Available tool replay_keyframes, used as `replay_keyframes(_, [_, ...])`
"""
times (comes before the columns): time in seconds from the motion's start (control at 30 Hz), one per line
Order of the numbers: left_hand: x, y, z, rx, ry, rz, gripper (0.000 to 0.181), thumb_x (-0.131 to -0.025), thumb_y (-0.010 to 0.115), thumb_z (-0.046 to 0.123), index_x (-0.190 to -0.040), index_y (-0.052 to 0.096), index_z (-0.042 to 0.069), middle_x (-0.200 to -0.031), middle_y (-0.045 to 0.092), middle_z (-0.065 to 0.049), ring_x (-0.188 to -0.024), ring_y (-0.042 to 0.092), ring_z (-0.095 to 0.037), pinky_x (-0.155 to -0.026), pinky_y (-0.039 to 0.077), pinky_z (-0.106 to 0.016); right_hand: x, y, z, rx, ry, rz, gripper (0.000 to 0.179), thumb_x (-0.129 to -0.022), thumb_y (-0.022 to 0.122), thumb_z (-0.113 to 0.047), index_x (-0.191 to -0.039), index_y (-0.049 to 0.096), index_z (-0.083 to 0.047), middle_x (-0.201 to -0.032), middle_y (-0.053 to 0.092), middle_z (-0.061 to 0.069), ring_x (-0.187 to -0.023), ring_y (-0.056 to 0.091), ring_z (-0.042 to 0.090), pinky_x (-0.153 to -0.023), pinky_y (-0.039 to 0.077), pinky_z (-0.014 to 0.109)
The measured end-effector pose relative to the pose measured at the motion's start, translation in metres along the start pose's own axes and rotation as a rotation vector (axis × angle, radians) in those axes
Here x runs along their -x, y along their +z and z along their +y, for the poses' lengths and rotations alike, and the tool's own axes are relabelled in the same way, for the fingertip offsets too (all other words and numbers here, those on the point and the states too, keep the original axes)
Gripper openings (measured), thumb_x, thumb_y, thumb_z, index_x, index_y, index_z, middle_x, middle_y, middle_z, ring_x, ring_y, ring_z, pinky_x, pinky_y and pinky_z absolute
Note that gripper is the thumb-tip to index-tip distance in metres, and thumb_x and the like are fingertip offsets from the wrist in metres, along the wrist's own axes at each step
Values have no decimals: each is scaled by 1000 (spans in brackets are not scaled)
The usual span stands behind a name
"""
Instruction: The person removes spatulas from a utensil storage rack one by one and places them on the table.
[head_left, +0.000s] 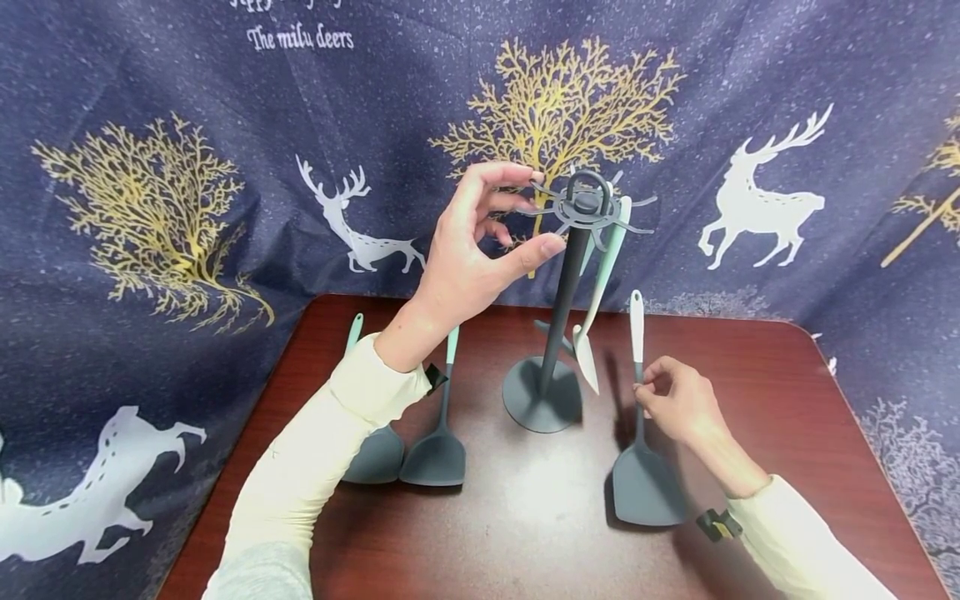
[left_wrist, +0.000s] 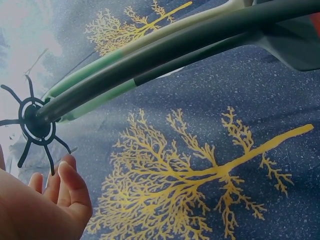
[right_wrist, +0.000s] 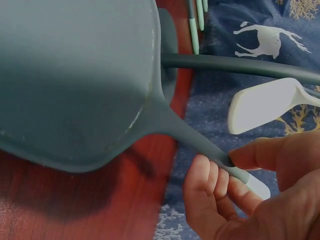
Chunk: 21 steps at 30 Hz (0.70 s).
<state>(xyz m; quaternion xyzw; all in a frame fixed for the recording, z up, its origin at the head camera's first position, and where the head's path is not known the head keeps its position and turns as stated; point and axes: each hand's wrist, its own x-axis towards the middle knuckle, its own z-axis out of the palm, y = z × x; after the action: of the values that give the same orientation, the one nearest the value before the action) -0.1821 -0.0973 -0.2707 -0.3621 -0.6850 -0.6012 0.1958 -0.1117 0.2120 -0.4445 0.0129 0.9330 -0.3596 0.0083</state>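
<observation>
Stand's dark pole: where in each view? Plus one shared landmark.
Head: pole right of centre, near upright.
Left wrist: pole slants from left to upper right.
Right wrist: pole crosses upper right to the edge.
Landmark: hanging green-and-cream utensil beside it; right wrist shows mainly its pale head.

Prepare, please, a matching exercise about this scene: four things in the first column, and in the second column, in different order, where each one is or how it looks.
Things
1. White-handled spatula
2. Cream-headed utensil
3. Left hand
4. Base of the utensil stand

Places and looks
A. Raised near the stand's top
B. Round and dark grey, down on the table
C. Held by the right hand
D. Hanging from the stand

Right pairs: 1-C, 2-D, 3-A, 4-B
</observation>
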Motion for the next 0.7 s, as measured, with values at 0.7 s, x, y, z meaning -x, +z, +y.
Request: replay_keyframes(0.7, [0, -2, -1, -6, -9, -8, 63, -91, 84, 32, -140, 54, 7, -141, 64, -2, -116, 67, -16, -79, 52, -40, -8, 13, 5, 43, 37, -138, 14, -96, 73, -14, -96, 62, -5, -77, 72, 3, -63, 72, 16, -69, 51, 34])
